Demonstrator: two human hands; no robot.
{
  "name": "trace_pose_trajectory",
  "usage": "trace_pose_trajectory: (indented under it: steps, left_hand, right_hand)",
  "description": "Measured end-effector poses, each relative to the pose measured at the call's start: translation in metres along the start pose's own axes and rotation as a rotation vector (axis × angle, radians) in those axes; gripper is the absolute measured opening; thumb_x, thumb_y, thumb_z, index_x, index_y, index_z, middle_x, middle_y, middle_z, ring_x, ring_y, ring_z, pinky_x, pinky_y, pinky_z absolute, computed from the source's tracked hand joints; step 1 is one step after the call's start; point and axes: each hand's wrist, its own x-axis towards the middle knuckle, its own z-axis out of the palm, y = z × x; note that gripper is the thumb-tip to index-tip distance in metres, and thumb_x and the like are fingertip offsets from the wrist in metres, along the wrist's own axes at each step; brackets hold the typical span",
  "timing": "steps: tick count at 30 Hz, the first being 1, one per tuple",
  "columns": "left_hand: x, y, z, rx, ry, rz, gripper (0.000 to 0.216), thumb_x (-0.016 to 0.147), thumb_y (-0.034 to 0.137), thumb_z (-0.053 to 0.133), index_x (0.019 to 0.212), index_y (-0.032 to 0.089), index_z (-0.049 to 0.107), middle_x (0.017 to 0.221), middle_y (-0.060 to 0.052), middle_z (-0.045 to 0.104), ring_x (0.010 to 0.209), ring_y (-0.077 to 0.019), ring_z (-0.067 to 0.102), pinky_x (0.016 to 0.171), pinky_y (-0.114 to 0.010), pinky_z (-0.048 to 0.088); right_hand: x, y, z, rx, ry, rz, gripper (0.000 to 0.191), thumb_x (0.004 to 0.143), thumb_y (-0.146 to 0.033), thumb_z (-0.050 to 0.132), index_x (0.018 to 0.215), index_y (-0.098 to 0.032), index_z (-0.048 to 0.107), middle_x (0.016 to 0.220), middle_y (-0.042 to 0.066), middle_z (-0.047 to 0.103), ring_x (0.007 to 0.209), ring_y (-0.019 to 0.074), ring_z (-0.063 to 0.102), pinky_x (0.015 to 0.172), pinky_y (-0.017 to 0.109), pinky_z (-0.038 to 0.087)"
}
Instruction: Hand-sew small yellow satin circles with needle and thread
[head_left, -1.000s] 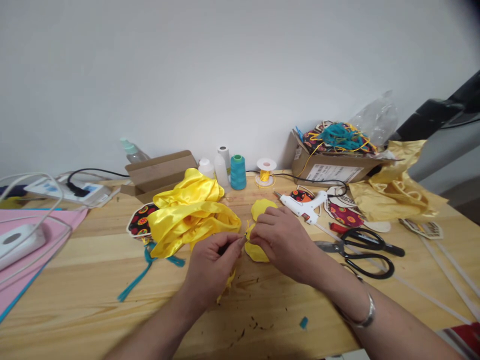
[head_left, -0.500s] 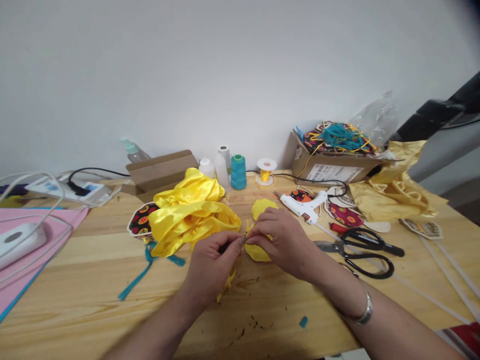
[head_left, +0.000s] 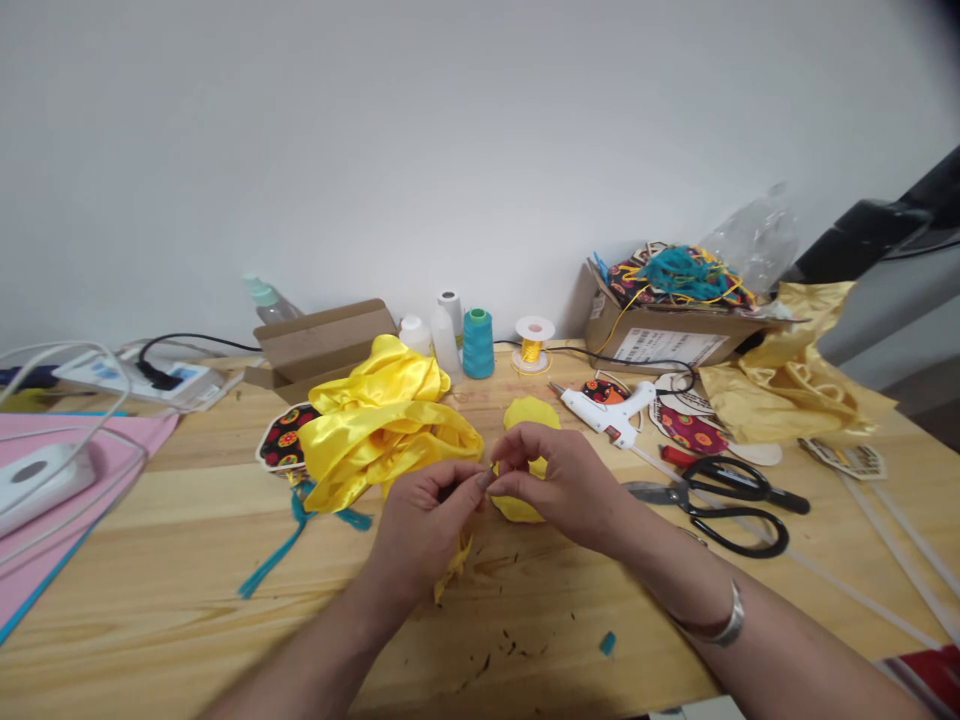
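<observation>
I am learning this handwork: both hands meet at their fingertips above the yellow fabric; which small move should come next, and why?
Probably a short, gentle pull of the right hand away from the left hand. Their fingertips pinch at one spot above the yellow round piece, and a yellow scrap hangs from the left hand. What they pinch is too small to tell.

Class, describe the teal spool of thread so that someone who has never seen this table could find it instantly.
Follow the back edge of the wooden table, against the white wall. Near the middle stands a row of bottles and reels. The spool is the only teal one, upright between a white bottle and a low reel of yellow cord.
</observation>
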Motion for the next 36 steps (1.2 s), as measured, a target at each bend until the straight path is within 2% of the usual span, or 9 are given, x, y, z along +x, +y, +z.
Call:
trace_pose_trajectory:
  steps: [3, 6, 9, 12, 16, 21, 26, 31, 36]
  left_hand:
    - [0.001, -0.002, 0.000, -0.022, -0.007, -0.005, 0.018, 0.073, 0.032, 0.062, 0.067, 0.018, 0.071, 0.065, 0.000, 0.067, 0.065, -0.0146, 0.057, 0.063, -0.023, 0.043]
    - [0.002, -0.003, 0.000, -0.040, -0.002, -0.009, 0.016, 0.072, 0.031, 0.064, 0.070, 0.018, 0.074, 0.067, -0.001, 0.069, 0.066, -0.0151, 0.057, 0.063, -0.023, 0.043]
    - [0.001, -0.001, 0.000, -0.036, 0.023, -0.012, 0.014, 0.071, 0.030, 0.066, 0.068, 0.019, 0.074, 0.063, 0.000, 0.067, 0.062, -0.0139, 0.055, 0.059, -0.021, 0.042]
    - [0.001, 0.002, 0.001, -0.028, 0.035, -0.013, 0.014, 0.071, 0.028, 0.066, 0.064, 0.018, 0.073, 0.058, 0.001, 0.063, 0.058, -0.0119, 0.052, 0.055, -0.020, 0.040]
    - [0.001, -0.001, 0.001, -0.123, -0.002, -0.044, 0.013, 0.071, 0.027, 0.067, 0.065, 0.018, 0.073, 0.055, 0.003, 0.058, 0.056, -0.0091, 0.048, 0.053, -0.018, 0.038]
    - [0.004, -0.005, 0.000, -0.418, -0.042, -0.174, 0.016, 0.069, 0.028, 0.070, 0.060, 0.015, 0.069, 0.051, 0.005, 0.054, 0.042, -0.0027, 0.036, 0.041, -0.014, 0.028]
    - [0.005, 0.000, 0.001, -0.625, -0.026, -0.255, 0.017, 0.059, 0.024, 0.076, 0.056, 0.011, 0.066, 0.049, 0.004, 0.053, 0.038, 0.0002, 0.030, 0.035, -0.012, 0.021]
    - [0.006, -0.001, -0.001, -0.661, -0.039, -0.262, 0.020, 0.060, 0.024, 0.076, 0.055, 0.009, 0.063, 0.049, 0.004, 0.051, 0.038, 0.0009, 0.028, 0.034, -0.011, 0.019]
    - [0.009, -0.006, -0.006, -0.734, -0.096, -0.290, 0.021, 0.061, 0.024, 0.075, 0.056, 0.011, 0.061, 0.049, 0.005, 0.048, 0.038, 0.0005, 0.025, 0.034, -0.012, 0.016]
  right_hand:
    - [-0.001, -0.001, 0.000, 0.040, -0.026, -0.008, 0.025, 0.069, -0.013, 0.070, 0.092, -0.017, 0.062, 0.072, -0.003, 0.064, 0.069, 0.0106, 0.058, 0.065, 0.023, 0.043]
    - [-0.001, -0.002, 0.000, 0.066, -0.032, -0.009, 0.027, 0.068, -0.016, 0.072, 0.093, -0.016, 0.063, 0.073, -0.003, 0.064, 0.070, 0.0111, 0.057, 0.066, 0.023, 0.043]
    - [-0.001, -0.001, -0.001, 0.075, -0.032, -0.018, 0.010, 0.079, -0.023, 0.063, 0.085, -0.016, 0.064, 0.074, -0.001, 0.065, 0.071, 0.0115, 0.057, 0.065, 0.024, 0.042]
    - [0.002, 0.003, -0.001, 0.106, -0.029, -0.036, 0.028, 0.090, -0.025, 0.043, 0.072, -0.016, 0.062, 0.071, 0.000, 0.064, 0.069, 0.0107, 0.056, 0.067, 0.025, 0.042]
    - [0.006, 0.009, 0.001, 0.168, -0.014, -0.004, 0.031, 0.090, -0.026, 0.042, 0.067, -0.017, 0.060, 0.066, 0.000, 0.064, 0.064, 0.0104, 0.055, 0.065, 0.024, 0.042]
    - [0.007, 0.010, 0.003, 0.144, 0.096, -0.001, 0.025, 0.087, -0.023, 0.048, 0.067, -0.017, 0.061, 0.064, -0.001, 0.063, 0.063, 0.0101, 0.054, 0.064, 0.023, 0.042]
    - [0.005, 0.008, 0.003, 0.074, 0.262, -0.041, 0.008, 0.080, -0.017, 0.059, 0.074, -0.018, 0.065, 0.066, -0.002, 0.064, 0.064, 0.0102, 0.056, 0.062, 0.022, 0.043]
    - [0.005, 0.010, 0.003, -0.053, 0.313, -0.196, 0.006, 0.078, -0.013, 0.062, 0.076, -0.018, 0.065, 0.073, 0.000, 0.065, 0.070, 0.0125, 0.057, 0.067, 0.025, 0.045]
    - [0.002, 0.010, -0.002, -0.380, 0.217, -0.567, 0.023, 0.083, -0.006, 0.050, 0.092, -0.020, 0.066, 0.089, 0.005, 0.059, 0.085, 0.0153, 0.052, 0.076, 0.030, 0.043]
